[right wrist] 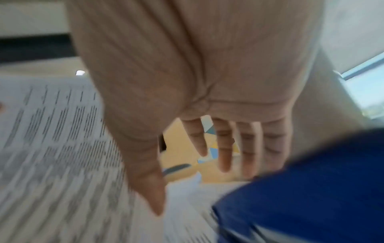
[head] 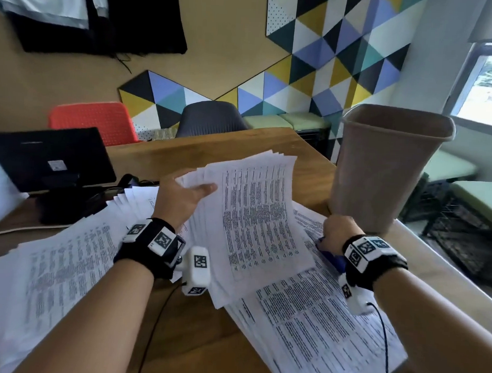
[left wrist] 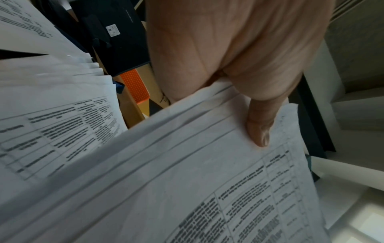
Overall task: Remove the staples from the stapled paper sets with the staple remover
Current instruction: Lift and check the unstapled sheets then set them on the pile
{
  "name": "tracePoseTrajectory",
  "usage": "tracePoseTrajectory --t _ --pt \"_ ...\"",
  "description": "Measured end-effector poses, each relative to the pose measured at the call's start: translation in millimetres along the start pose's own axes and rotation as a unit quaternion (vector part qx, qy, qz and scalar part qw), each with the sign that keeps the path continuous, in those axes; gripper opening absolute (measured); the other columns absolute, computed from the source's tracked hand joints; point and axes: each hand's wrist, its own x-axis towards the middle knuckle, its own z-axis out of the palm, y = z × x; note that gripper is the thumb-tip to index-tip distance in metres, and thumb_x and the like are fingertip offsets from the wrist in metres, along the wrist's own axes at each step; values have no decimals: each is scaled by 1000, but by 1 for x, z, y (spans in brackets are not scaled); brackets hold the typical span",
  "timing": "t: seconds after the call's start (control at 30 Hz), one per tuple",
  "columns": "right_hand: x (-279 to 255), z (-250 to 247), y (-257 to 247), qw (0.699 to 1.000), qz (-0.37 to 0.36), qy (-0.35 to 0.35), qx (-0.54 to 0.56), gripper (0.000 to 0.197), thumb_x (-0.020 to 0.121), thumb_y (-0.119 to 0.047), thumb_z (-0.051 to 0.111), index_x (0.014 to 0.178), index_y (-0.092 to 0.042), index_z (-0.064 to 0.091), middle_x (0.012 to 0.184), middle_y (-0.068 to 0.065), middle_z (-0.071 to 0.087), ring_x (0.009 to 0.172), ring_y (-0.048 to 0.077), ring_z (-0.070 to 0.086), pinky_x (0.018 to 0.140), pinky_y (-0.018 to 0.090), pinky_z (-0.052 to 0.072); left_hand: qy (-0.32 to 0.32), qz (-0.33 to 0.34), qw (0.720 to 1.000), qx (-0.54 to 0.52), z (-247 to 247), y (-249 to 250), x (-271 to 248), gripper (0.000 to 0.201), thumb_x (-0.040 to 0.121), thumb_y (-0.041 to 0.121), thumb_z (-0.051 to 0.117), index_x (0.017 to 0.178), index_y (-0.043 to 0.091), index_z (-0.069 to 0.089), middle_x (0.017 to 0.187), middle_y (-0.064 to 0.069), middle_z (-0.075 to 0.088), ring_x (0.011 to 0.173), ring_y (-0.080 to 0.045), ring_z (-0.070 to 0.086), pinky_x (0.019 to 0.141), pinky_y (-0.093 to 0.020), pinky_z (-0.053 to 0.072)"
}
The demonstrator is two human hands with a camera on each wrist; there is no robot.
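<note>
Left hand [left wrist: 239, 54] (thumb atop) gripping unreadable printouts [head: 254, 223]

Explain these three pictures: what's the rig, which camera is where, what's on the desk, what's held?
No robot: a person wears one camera on the head and one on each wrist. The head view looks down on a wooden desk strewn with printed white paper sets, beside a tall brown plastic bin and a black monitor. The left hand grips a lifted set of printed sheets, thumb on top in the left wrist view. The right hand, fingers straight, hovers by a blurred blue object, perhaps the remover.
</note>
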Motion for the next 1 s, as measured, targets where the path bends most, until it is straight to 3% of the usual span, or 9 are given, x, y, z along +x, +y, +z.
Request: tracePoseTrajectory --t 0.07,0.13,0.2,0.3,0.4,0.47,0.6,0.8,1.0 --pt "2 -4 3 998 -20 17 62 45 83 -34 80 117 -8 65 119 10 69 116 29 66 86 31 52 -13 5 1000 -26 -4 6 0 64 53 49 99 104 26 68 106 13 76 106 -5 69 100 -37 52" --pt "0 -16 3 974 -73 24 214 84 71 -45 91 141 -17 53 136 0 66 120 23 65 99 35 52 -45 21 997 -54 -6 18 -2 39 68 26 94 97 23 69 89 20 77 88 4 72 88 -30 55" --pt "-8 -32 2 901 -155 46 403 96 65 -51 96 145 -23 52 135 -6 69 120 15 68 103 37 54 -72 44 993 -85 -6 33 -4 45 64 21 93 103 14 71 96 10 80 93 -7 75 86 -34 58" --pt "-26 -56 -6 764 -247 40 595 60 79 -8 85 135 -8 63 123 1 77 113 19 74 97 33 60 -110 55 982 -141 -2 49 -4 66 57 25 97 112 -2 72 114 -19 75 107 -35 73 97 -53 57" --pt "-33 -61 -10 699 -274 16 660 82 67 -23 95 138 -3 59 130 14 72 122 33 69 102 51 55 -128 48 980 -144 5 53 -3 57 61 24 96 108 2 74 115 -23 73 108 -41 71 99 -60 54" --pt "-37 -60 -13 693 -276 46 665 88 61 -32 97 136 -4 61 130 13 73 121 34 69 104 55 53 -110 42 984 -136 11 50 -5 50 66 21 89 110 3 72 113 -19 75 105 -38 73 96 -60 56" --pt "-45 -65 -20 657 -272 123 692 54 76 -14 85 127 -1 68 124 17 74 116 38 71 100 64 54 -45 48 995 -79 20 42 -15 34 80 17 79 112 13 65 106 -6 77 97 -26 76 87 -55 61" --pt "-53 -66 -31 725 -284 196 596 33 83 -6 83 114 -8 73 102 -5 81 92 13 78 79 28 64 26 167 986 -8 38 39 -28 31 90 8 60 105 33 50 104 -2 69 89 -14 71 75 -31 60" --pt "-43 -41 -32 737 -231 194 605 24 86 -11 83 103 -24 76 104 -4 81 97 17 78 93 51 61 28 162 986 22 49 34 -40 19 99 6 50 116 10 45 81 8 59 67 -10 61 67 -43 52"
